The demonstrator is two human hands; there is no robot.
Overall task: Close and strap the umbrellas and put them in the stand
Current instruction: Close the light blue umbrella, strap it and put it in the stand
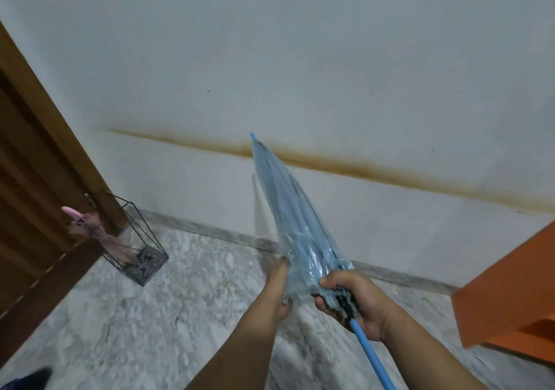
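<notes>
Both hands (pixel 279 287) grip one folded, clear blue umbrella (pixel 292 215), tip up

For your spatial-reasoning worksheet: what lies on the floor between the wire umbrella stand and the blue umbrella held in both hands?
In the head view, only bare marbled floor lies between the wire stand and the blue umbrella.
</notes>
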